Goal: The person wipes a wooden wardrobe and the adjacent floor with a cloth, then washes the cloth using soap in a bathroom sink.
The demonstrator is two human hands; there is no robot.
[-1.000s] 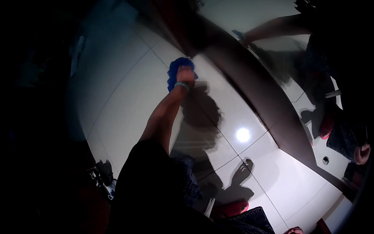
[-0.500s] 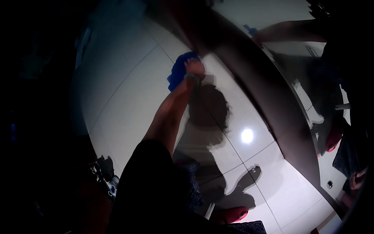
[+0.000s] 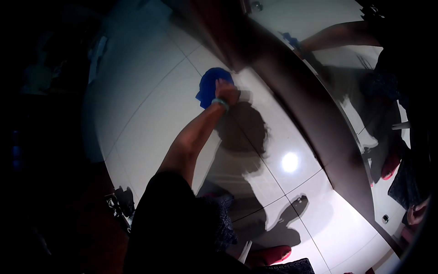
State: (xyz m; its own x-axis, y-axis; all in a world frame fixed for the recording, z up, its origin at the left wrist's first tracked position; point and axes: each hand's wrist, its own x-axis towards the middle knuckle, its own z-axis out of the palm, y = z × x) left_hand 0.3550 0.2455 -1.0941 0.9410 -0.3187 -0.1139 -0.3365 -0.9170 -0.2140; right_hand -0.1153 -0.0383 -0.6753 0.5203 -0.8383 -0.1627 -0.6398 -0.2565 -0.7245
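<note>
My left hand [image 3: 226, 93] is at the end of an outstretched bare arm, with a pale bracelet at the wrist and a black sleeve above. It presses on a bunched blue cloth [image 3: 208, 86] lying on the light tiled floor [image 3: 155, 132], close to the base of a dark panel. The fingers are closed over the cloth's right side, and their tips are partly hidden. My right hand is not directly in view. The mirror-like surface [image 3: 340, 59] on the right reflects the reaching arm and the blue cloth.
A dark base [image 3: 301, 105] runs diagonally along the floor's right side. Near the bottom are a red slipper [image 3: 276, 254] and dark patterned fabric [image 3: 223, 223]. Several dark and white items [image 3: 122, 203] sit at the lower left. My shadow covers the middle tiles, and the left is very dark.
My left hand and the blue cloth have shifted slightly down in view. The fingers appear more drawn together, and more of the cloth shows above them.
</note>
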